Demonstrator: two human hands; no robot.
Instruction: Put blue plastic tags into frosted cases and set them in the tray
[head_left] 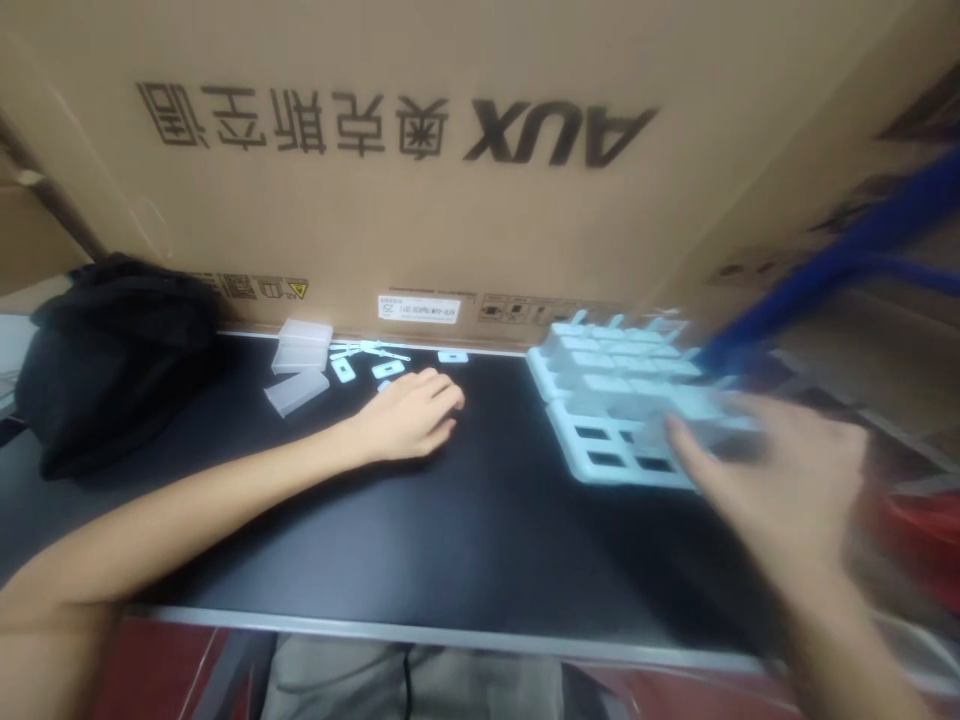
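My left hand [411,413] rests palm down on the black table [450,520], fingers curled loosely together, beside several small white plastic pieces [388,369]. Nothing shows inside it. My right hand [765,470] is smeared by motion at the near right corner of a white compartment tray [600,440]. Its fingers touch or overlap small white blocks in the tray; whether they grip one I cannot tell. Many tray cells hold white blocks [615,365]; the near ones are hollow.
Two clear plastic boxes [300,365] lie at the back left of the table. A black bag [112,350] sits at the far left. A large cardboard box [480,150] stands behind. A blue bar [832,260] slants at the right. A red object [922,530] lies at the right edge.
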